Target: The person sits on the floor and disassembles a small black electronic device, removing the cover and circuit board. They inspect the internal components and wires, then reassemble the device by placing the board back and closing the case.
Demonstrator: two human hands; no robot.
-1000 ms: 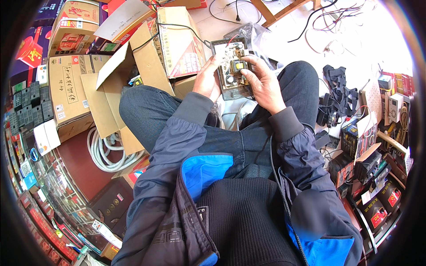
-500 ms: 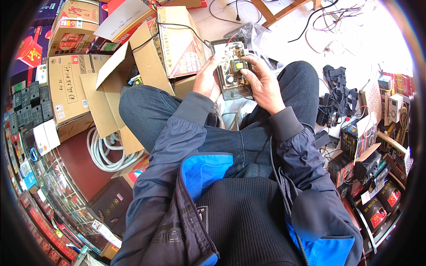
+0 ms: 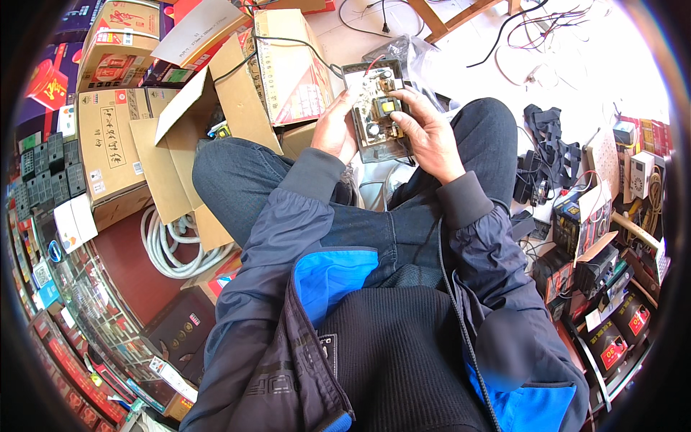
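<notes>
Above my crossed legs I hold a circuit board set in a dark, open plastic casing. Brown parts, round capacitors and a yellow-topped transformer stand on the board, and a red wire shows at its top. My left hand grips the left side of the casing, its thumb along the edge; the fingers beneath are hidden. On the right side my right hand closes round the casing, thumb and forefinger over the board's edge near the transformer.
An open cardboard box and a taped carton stand to the left, near a coiled white hose. Black straps and adapters lie right of my knee. A clear plastic bag is behind the casing, and a wooden frame stands farther off.
Almost nothing differs. The casing and my right hand have shifted very slightly, and both hands keep their hold.
</notes>
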